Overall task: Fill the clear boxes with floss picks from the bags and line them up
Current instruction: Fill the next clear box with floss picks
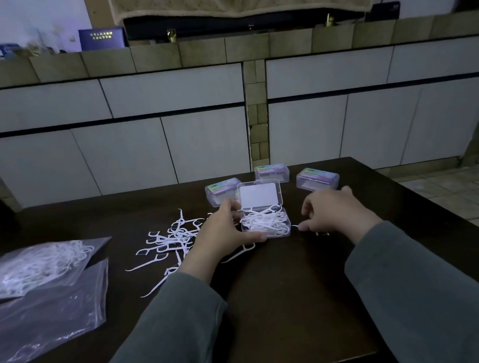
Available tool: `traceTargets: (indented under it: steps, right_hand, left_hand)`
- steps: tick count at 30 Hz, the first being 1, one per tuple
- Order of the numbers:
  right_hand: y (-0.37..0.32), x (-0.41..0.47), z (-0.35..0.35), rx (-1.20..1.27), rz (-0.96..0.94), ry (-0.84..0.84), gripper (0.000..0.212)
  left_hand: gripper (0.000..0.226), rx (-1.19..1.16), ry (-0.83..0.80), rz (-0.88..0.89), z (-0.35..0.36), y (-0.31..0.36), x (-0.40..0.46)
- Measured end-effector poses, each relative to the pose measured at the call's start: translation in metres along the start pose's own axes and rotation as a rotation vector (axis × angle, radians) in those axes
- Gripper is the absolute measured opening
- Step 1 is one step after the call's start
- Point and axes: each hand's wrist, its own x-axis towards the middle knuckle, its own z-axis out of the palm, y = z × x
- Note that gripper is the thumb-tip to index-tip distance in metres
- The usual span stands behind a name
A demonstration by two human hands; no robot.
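Nearest, two plastic bags (42, 288) lie on the dark counter (293, 302), the farther one holding picks. The open clear box (264, 221), heaped with floss picks (264, 220), is steadied at its left wall by the left hand (224, 231). Light, stiff and springy, the picks are best pinched by the handle. The right hand (335, 212) is curled just beside the box; whether a pick is pinched cannot be told.

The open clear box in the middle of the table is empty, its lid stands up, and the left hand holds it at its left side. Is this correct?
Not quite. In the head view the open clear box is not empty: it holds a tangle of white floss picks. The rest is correct: its lid stands up, and the left hand holds it at its left side.
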Motion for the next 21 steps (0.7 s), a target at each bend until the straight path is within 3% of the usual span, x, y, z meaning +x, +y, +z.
traceTargets:
  steps: [9, 14, 17, 21]
  right_hand:
    - [-0.017, 0.003, 0.011, -0.192, 0.007, -0.085, 0.018]
    - [-0.022, -0.001, 0.009, -0.193, 0.023, 0.187, 0.021]
    - [-0.037, -0.001, 0.011, -0.022, -0.131, 0.354, 0.02]
    - [-0.056, -0.002, 0.012, 0.08, -0.317, 0.39, 0.022]
  left_hand:
    - [0.081, 0.021, 0.032, -0.016, 0.001, -0.001, -0.002]
    - [0.081, 0.021, 0.043, -0.009, 0.002, -0.002, -0.002]
    - [0.078, 0.021, 0.051, -0.004, 0.002, -0.003, -0.001]
    - [0.079, 0.028, 0.049, 0.009, 0.003, -0.004, -0.001]
